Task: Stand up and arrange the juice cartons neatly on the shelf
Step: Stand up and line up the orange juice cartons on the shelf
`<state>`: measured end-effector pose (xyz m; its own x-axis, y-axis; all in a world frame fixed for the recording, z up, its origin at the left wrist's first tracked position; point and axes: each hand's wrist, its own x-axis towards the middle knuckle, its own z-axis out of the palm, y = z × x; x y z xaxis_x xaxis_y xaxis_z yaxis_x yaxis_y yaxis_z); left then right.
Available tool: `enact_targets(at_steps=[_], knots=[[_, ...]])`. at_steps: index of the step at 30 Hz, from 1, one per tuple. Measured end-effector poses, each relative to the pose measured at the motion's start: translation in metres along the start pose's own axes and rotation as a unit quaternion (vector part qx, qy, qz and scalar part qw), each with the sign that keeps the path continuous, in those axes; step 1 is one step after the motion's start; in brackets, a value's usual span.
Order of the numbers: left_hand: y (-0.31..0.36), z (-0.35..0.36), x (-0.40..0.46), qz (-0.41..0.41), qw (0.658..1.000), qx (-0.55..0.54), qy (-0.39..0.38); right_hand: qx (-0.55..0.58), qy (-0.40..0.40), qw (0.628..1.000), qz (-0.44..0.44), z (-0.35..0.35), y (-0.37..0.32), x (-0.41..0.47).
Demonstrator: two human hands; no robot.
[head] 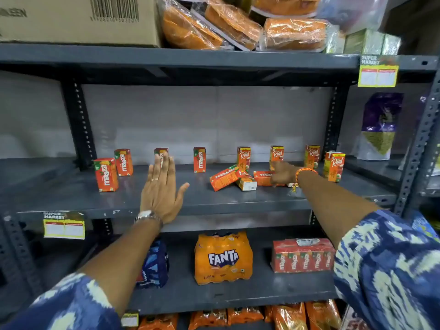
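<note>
Eight juice cartons upright on the grey metal shelf [71, 198]: four red cartons [106, 174] toward the left, one of them half hidden behind fingertips, and four orange-and-red cartons [333, 166] toward the right. Three more fallen cartons [225, 177] lying flat in a loose heap between the two groups, touching one another. Left hand [162, 186] open and flat, fingers together, thumb spread wide, raised in front of the third red carton from the left and gripping nothing. Right hand [283, 173] reaching in over the rightmost fallen carton, fingers curled down onto it; whether actually gripping it, impossible to tell. One silver watch [147, 216] on the left wrist, one orange thread band [306, 173] on the right, blue-and-white patterned sleeves on both arms.

One cardboard box [78, 19] on the shelf above, beside several wrapped orange packs [238, 22]. Two yellow price tags [378, 75] clipped to shelf edges, one upper right, one lower left. One purple bag [381, 125] standing in the next bay to the right. Below: one orange pack of soda bottles [223, 258], one red multipack of cartons [302, 256] and one blue pack [154, 265], partly covered by the left forearm. Lower still, a row of orange packets [238, 316], number unclear.
</note>
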<state>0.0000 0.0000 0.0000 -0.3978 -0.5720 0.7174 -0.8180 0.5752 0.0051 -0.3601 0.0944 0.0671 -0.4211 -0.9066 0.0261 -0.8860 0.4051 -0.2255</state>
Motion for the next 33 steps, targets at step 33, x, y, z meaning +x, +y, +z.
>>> enact_targets(at_steps=[33], knots=[[-0.013, 0.038, -0.064, 0.006, 0.999, -0.031, -0.027, 0.88, 0.074, 0.433, -0.18, -0.01, -0.021, -0.132]])
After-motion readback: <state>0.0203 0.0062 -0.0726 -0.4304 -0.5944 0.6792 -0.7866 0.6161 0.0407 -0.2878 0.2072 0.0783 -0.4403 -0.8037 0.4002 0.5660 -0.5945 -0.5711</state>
